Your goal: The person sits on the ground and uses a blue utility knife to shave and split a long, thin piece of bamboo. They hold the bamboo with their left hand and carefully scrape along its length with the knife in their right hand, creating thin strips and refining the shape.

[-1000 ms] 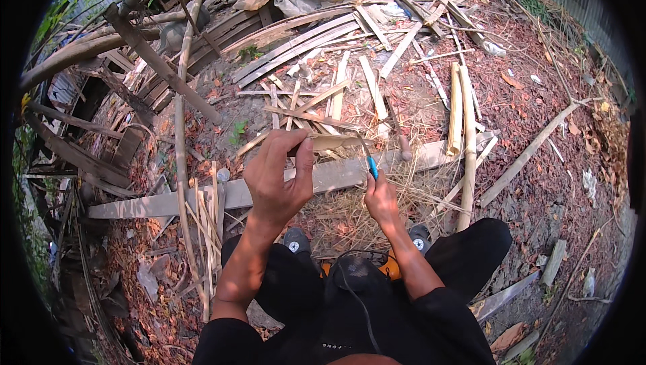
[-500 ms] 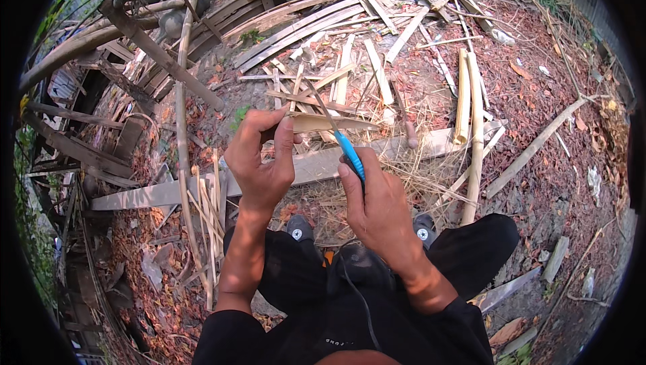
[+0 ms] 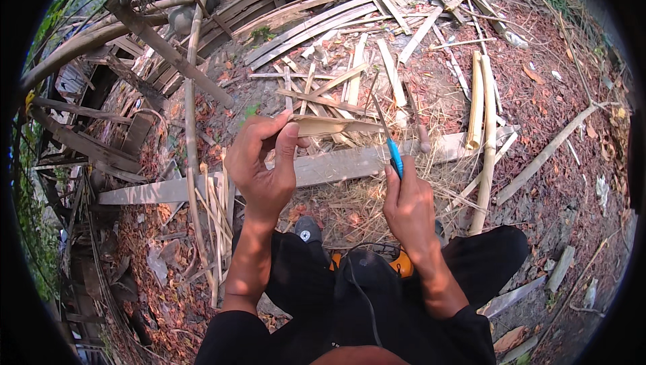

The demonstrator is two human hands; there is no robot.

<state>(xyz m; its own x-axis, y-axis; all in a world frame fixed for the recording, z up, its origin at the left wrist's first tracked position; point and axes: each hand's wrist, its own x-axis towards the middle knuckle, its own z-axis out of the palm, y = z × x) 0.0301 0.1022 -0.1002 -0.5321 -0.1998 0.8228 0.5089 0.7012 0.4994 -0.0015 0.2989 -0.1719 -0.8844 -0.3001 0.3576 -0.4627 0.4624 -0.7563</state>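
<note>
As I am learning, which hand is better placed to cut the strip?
Probably the right hand: it holds the blue-handled knife, blade near the pale strip. The left hand pinches the strip's left end.

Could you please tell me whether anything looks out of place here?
Possibly: a crumpled white scrap lies on the leaf-strewn ground at the right, looking like stray litter, unlike the pale wood strips farther left.

Over there a pale tan strip (image 3: 333, 126) is pinched nearly level in the left hand (image 3: 264, 156), tapering rightward. The knife (image 3: 392, 149), blue-handled with a slim blade, slants up from the right hand (image 3: 412, 207), just beside the strip's tip; touching, I can't tell.
</note>
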